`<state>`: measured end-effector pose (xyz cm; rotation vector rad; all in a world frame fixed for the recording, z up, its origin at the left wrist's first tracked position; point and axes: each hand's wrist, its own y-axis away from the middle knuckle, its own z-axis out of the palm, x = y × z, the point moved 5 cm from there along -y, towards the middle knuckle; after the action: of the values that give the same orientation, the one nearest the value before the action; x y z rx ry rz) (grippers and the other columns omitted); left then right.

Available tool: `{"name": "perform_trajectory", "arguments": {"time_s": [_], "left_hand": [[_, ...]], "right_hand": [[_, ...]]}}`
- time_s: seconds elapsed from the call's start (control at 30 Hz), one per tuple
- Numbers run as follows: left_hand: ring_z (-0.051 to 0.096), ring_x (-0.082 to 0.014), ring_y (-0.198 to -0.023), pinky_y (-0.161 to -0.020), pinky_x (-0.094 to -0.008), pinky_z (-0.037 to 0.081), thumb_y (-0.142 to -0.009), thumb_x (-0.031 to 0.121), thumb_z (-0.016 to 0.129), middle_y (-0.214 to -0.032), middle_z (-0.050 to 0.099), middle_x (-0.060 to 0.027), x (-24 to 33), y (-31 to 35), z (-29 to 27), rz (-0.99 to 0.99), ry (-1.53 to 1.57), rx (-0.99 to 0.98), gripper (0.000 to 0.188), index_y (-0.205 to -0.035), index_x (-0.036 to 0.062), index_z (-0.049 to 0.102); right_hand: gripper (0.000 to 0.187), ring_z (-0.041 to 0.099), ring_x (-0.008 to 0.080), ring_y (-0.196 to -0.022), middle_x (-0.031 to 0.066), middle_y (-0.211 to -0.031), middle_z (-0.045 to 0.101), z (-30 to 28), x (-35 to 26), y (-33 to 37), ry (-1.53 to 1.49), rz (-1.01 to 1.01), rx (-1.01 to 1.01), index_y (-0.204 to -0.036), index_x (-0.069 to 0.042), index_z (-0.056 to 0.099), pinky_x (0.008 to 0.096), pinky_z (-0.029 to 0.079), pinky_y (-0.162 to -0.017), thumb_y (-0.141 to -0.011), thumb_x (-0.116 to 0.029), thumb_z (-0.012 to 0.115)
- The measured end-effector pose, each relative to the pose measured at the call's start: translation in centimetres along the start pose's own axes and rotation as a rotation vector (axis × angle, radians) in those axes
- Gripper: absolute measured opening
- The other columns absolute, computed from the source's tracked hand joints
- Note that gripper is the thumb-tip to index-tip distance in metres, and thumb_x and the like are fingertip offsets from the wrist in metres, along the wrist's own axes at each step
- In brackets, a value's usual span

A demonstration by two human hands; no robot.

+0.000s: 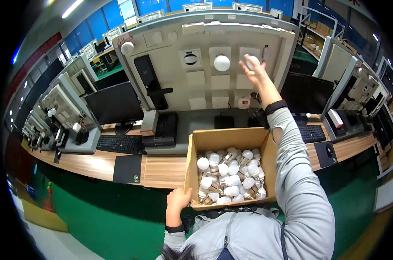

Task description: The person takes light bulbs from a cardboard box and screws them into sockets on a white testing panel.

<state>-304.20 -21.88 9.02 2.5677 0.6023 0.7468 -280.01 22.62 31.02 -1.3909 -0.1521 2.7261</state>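
My right hand (259,76) is raised to the upright grey panel (174,73), its fingers curled around a white light bulb (251,62) in front of a square plate. To the left of that bulb, another round white bulb (222,63) sits on the panel, and a square plate with a dark round opening (190,58) is further left. Low in front of me, my left hand (178,199) grips the left near corner of an open cardboard box (229,137). Inside the box lies a heap of white light bulbs (232,180) with metal screw bases.
A black door lock (151,82) with a handle is fixed on the panel's left part. Monitors (114,104), keyboards (117,144) and mouse pads (127,169) stand on the wooden desk (164,172). A small carton (149,123) rests left of the box. Similar panels line both sides.
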Motion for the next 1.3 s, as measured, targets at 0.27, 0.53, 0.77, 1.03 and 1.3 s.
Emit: {"name": "perform_trajectory", "arguments": {"time_s": [0.27, 0.53, 0.77, 1.03, 1.3], "left_hand": [[0.06, -0.0399, -0.095, -0.083, -0.0452, 0.047, -0.082, 0.05, 0.049, -0.095, 0.063, -0.0257, 0.5, 0.1, -0.8, 0.041, 0.032, 0.002, 0.051, -0.097, 0.0041, 0.067], [0.061, -0.0402, -0.094, -0.083, -0.0453, 0.047, -0.083, 0.05, 0.047, -0.095, 0.063, -0.026, 0.3, 0.0, -0.6, 0.033, 0.007, 0.016, 0.054, -0.096, 0.002, 0.068], [0.06, -0.04, -0.095, -0.083, -0.0453, 0.047, -0.083, 0.05, 0.048, -0.096, 0.063, -0.0264, 0.4, -0.2, -0.5, 0.027, -0.007, -0.007, 0.054, -0.093, 0.0005, 0.068], [0.061, -0.0407, -0.092, -0.081, -0.0456, 0.048, -0.083, 0.05, 0.048, -0.094, 0.063, -0.0267, 0.3, -0.6, -0.5, 0.051, -0.007, 0.029, 0.055, -0.09, -0.0009, 0.068], [0.061, -0.0409, -0.09, -0.08, -0.0464, 0.048, -0.083, 0.048, 0.048, -0.09, 0.064, -0.0267, 1.0, -0.5, -0.8, 0.074, 0.009, 0.036, 0.052, -0.09, 0.0012, 0.068]], "right_hand": [[0.044, 0.057, 0.0303, -0.076, 0.0162, -0.103, 0.048, -1.7, -0.2, -3.0, -0.281, 0.181, 0.158, -0.114, 0.004, 0.038, 0.0392, 0.059, -0.066, -0.085, -0.019, 0.062], [0.054, 0.06, 0.0289, -0.085, 0.0131, -0.106, 0.052, 0.8, -3.4, 1.3, 1.38, -0.506, 0.184, -0.123, -0.014, 0.049, 0.0368, 0.055, -0.065, -0.073, -0.016, 0.07], [0.046, 0.054, 0.0291, -0.092, 0.0118, -0.115, 0.05, 1.8, -2.7, 5.2, 2.075, -1.305, 0.042, -0.11, -0.025, 0.056, 0.0406, 0.054, -0.066, -0.069, -0.005, 0.063], [0.049, 0.061, 0.0321, -0.093, 0.012, -0.104, 0.055, 0.9, -0.1, 12.1, 1.912, -0.718, -0.624, -0.115, -0.025, 0.056, 0.0409, 0.051, -0.078, -0.07, -0.007, 0.064], [0.066, 0.063, 0.022, -0.074, 0.0128, -0.094, 0.063, -7.9, 11.4, 20.7, 1.826, 0.84, -1.247, -0.12, -0.004, 0.051, 0.0326, 0.052, -0.061, -0.065, -0.028, 0.077]]}}
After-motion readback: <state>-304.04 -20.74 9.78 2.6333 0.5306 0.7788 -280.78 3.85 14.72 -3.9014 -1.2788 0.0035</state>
